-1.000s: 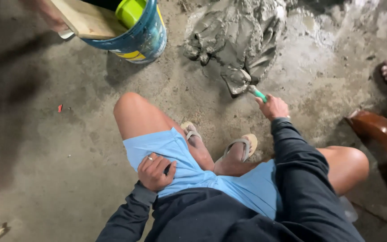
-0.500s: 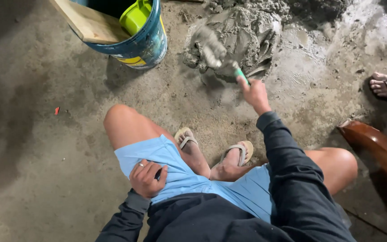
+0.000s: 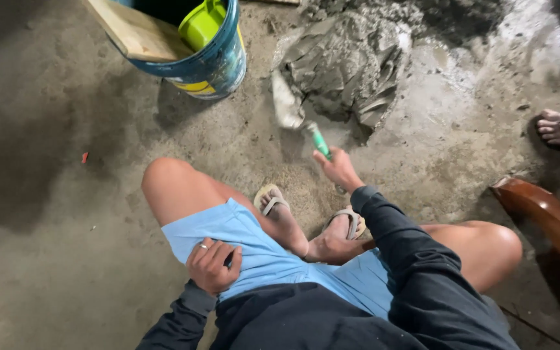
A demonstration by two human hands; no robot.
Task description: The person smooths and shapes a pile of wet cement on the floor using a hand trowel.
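Trowel [image 3: 296, 111] in right hand [image 3: 339, 170], near blue bucket [image 3: 210, 61].

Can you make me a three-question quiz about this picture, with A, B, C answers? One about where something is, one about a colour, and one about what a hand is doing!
1. Where is the bucket?
A. left of the mortar pile
B. on the person's lap
C. behind the brown chair

2. What colour is the trowel handle?
A. red
B. green
C. yellow

3. What is the right hand doing?
A. lying flat on the floor
B. gripping the trowel handle
C. holding the bucket

Answers:
1 A, the bucket stands on the floor left of the grey pile.
2 B, a green handle sticks out above the hand.
3 B, its fingers close round the handle; the left hand rests on the blue shorts.
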